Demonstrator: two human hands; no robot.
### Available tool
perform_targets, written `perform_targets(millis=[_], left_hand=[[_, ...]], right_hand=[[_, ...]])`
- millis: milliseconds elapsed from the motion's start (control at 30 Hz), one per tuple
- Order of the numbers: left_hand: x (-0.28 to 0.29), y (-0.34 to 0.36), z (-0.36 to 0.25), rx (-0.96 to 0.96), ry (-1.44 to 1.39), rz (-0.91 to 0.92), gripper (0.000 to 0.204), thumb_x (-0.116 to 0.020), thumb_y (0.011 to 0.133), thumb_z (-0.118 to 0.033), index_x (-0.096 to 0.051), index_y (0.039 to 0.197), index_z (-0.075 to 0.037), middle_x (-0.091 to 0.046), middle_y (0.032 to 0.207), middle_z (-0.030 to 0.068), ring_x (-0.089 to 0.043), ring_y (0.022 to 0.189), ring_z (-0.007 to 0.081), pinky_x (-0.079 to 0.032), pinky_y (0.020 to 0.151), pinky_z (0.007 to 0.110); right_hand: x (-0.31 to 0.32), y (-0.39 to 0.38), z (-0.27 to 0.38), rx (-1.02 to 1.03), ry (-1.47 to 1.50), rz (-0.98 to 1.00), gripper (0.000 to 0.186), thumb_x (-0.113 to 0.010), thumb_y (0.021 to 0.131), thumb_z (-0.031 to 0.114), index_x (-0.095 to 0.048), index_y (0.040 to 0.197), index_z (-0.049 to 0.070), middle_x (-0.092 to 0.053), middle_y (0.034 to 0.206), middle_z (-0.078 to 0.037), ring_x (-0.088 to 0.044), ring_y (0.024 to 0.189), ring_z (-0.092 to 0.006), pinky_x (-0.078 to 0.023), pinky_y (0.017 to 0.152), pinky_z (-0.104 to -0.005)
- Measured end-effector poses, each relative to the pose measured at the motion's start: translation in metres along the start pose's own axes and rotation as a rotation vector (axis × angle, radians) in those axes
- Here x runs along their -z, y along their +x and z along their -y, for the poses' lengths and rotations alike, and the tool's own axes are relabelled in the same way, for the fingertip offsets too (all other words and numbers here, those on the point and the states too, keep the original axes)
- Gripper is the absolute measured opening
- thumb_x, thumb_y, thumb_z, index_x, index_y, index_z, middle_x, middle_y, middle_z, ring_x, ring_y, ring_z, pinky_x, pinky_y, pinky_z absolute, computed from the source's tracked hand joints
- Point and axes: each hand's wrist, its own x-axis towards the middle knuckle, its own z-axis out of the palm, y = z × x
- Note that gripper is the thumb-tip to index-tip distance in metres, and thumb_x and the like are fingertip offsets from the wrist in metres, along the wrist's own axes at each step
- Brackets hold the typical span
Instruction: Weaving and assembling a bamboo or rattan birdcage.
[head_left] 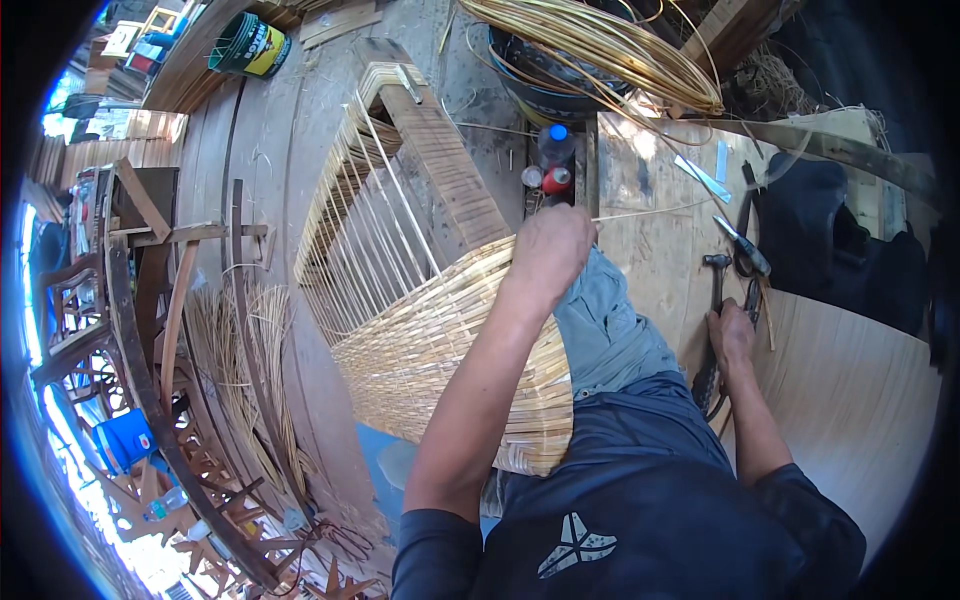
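Note:
A wooden frame [440, 150] with a woven rattan body [430, 365] leans across my lap. Pale strands [385, 215] are strung across its opening. My left hand [552, 255] is closed at the frame's near corner, and a thin rattan strand [650, 212] runs out of it to the right. On the board at right, my right hand [735, 335] is curled among tools, beside a hammer [717, 268]. Dark handles show around that hand, but its grip is hidden. A knife-like tool with a dark grip [745, 248] lies just beyond.
A coil of rattan [610, 50] rests over a dark tub [545, 95] at the far side. Bottles [556, 147] stand near the frame. Leftward are loose rattan strips [265, 350], a curved wooden frame [135, 350] and a blue container [122, 440]. A green bucket [248, 48] lies tipped at far left.

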Motion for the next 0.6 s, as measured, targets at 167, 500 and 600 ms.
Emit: perform_targets(millis=[167, 500, 600], left_hand=[[0.029, -0.028, 0.017, 0.177, -0.466, -0.163, 0.03, -0.054, 0.094, -0.027, -0.062, 0.086, 0.0, -0.063, 0.077, 0.0133, -0.062, 0.072, 0.0219, -0.049, 0.067, 0.033], [0.041, -0.075, 0.033, 0.202, -1.076, -0.472, 0.037, -0.05, 0.098, -0.036, -0.059, 0.084, -0.004, -0.057, 0.072, 0.0008, -0.049, 0.065, 0.0063, -0.042, 0.062, 0.021], [0.036, -0.074, 0.039, 0.15, -1.164, -0.571, 0.042, -0.042, 0.101, -0.037, -0.051, 0.077, -0.004, -0.047, 0.066, 0.0014, -0.043, 0.061, 0.009, -0.038, 0.058, 0.023]], right_hand=[[0.013, -0.012, -0.003, 0.082, 0.129, 0.175, 0.033, -0.057, 0.074, 0.026, -0.061, 0.091, -0.002, -0.064, 0.088, -0.025, -0.062, 0.086, -0.0419, -0.048, 0.077, -0.0453], [0.061, -0.023, 0.078, 0.271, 1.03, 0.135, 0.031, -0.06, 0.09, 0.015, -0.055, 0.116, 0.001, -0.054, 0.08, 0.0, -0.052, 0.069, -0.0062, -0.046, 0.064, -0.0216], [0.091, -0.015, 0.106, 0.475, 1.245, 0.35, 0.034, -0.059, 0.09, 0.017, -0.054, 0.119, 0.0, -0.054, 0.079, 0.001, -0.052, 0.067, -0.0068, -0.044, 0.062, -0.0211]])
